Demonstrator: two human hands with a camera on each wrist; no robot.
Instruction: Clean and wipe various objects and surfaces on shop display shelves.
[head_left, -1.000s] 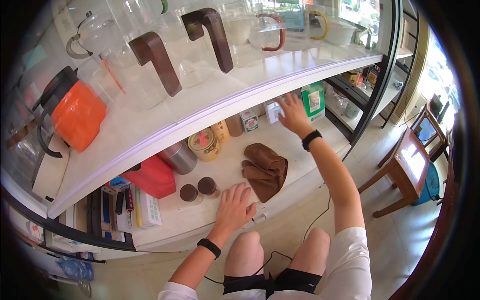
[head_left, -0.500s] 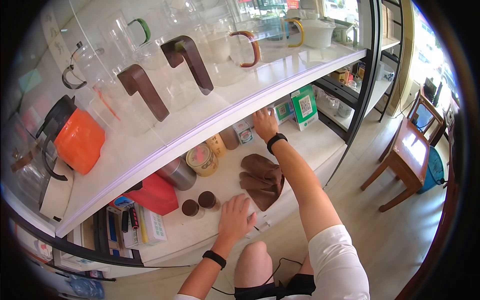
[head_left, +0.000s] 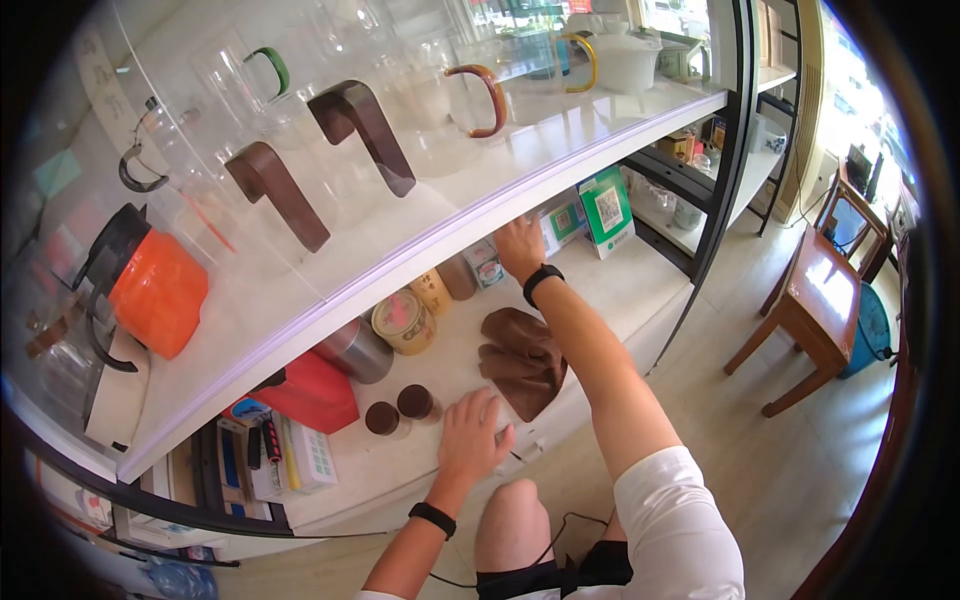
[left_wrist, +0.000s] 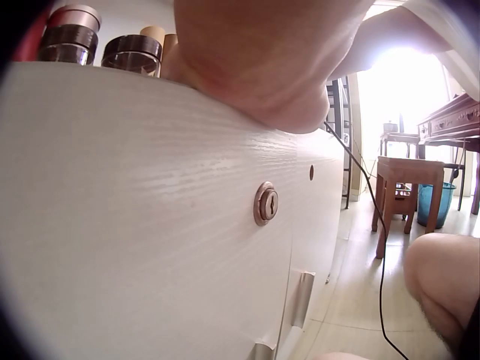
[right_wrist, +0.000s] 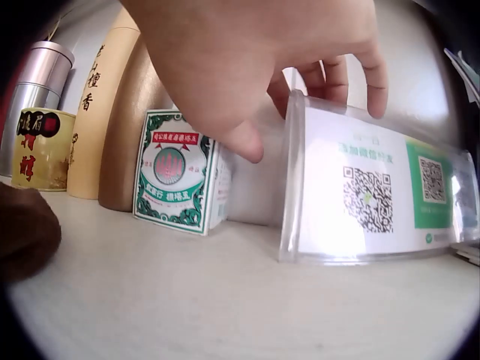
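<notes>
Clear acrylic QR-code stand, horizontal: back of the white worktop, codes facing out, presumably for scanning. My right hand: at its left end, fingers and thumb apart; contact unclear. Green-and-white cardboard box: just beside. My left hand: fingers relaxed at the front edge, perhaps for balance.
</notes>
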